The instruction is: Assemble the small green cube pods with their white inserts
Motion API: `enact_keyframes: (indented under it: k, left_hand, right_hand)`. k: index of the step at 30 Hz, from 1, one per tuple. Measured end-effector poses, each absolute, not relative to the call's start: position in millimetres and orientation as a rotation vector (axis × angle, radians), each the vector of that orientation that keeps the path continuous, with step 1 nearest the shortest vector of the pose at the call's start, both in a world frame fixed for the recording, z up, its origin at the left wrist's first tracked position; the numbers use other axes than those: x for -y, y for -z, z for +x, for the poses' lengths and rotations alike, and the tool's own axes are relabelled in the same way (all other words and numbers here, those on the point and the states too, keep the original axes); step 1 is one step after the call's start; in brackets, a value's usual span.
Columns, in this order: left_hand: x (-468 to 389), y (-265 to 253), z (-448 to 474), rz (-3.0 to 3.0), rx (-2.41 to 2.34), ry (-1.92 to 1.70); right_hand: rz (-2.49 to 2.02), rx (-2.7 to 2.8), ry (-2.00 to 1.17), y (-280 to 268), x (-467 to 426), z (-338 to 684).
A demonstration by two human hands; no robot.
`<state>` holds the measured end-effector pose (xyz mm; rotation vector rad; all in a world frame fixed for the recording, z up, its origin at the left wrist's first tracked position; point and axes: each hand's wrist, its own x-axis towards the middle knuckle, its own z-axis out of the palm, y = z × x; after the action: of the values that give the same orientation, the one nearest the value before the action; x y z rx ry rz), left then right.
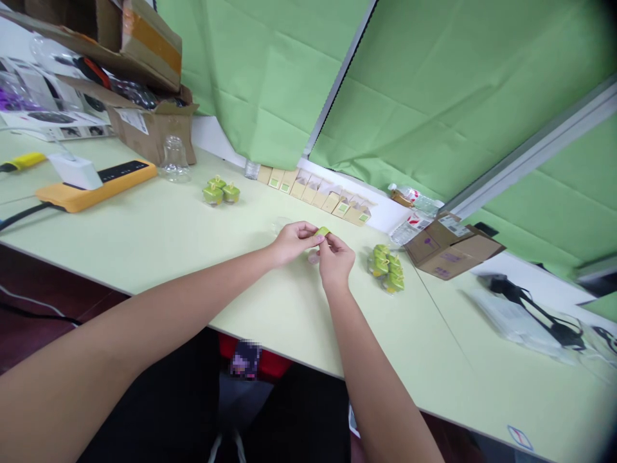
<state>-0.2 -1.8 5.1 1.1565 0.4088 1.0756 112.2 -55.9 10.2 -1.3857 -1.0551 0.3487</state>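
Piece (322, 231), green, is located between the fingertips of both hands, over the table (270, 296). Left hand (290, 243) pinches it from the left, thumb toward the wearer; right hand (336, 260) pinches it from the right. One green cluster (387, 270) stands right of the right hand, apart; a smaller group (220, 191) stands farther left.

Green fabric hangings (434, 96), pale strip (339, 80) between; white wall (219, 136) below; cream tabletop (270, 302); dark reddish floor (24, 344).
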Motion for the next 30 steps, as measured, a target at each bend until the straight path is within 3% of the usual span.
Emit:
enact_keyframes:
  k: [30]
  left_hand:
    - [-0.9,-5.3,-0.7,1.191,-0.508,-1.073]
  right_hand:
    - [-1.375,1.050,-0.303,-5.3,53.0,111.9]
